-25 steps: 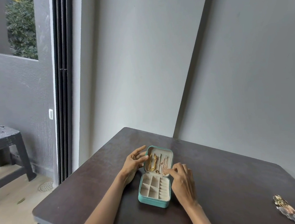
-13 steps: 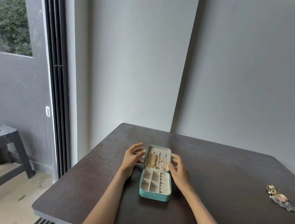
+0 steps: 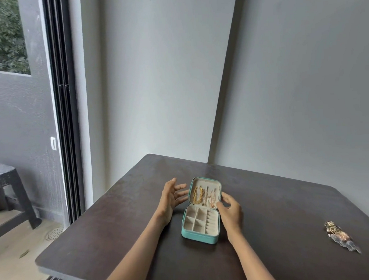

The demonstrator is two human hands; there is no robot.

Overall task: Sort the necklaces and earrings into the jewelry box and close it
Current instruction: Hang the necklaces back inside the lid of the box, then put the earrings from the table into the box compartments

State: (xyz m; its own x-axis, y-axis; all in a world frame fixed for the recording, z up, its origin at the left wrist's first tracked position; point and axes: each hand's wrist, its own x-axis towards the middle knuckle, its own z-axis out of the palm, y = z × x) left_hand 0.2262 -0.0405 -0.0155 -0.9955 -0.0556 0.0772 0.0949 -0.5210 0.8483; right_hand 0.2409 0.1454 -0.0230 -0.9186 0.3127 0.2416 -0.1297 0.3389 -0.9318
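Where two grey walls meet, a dark brown surface [image 3: 295,208] carries a teal jewelry box [image 3: 200,224], lid [image 3: 206,190] raised and tilted back. A dark stool [image 3: 4,191] stands far left, beyond the sliding door. The left hand [image 3: 171,198] hovers just beside the lid's left edge, grip spread, holding nothing. The right hand [image 3: 230,211] lies at the box's right side, fingers loosely parted. Necklaces [image 3: 204,195] hang inside the lid; the tray compartments are bare. A small jewelry pile [image 3: 341,237] lies well apart, far right.

Teal jewelry box [image 3: 201,235] open on table [image 3: 120,233]; left hand [image 3: 171,196], right hand [image 3: 231,211] flank lid, fingers relaxed.
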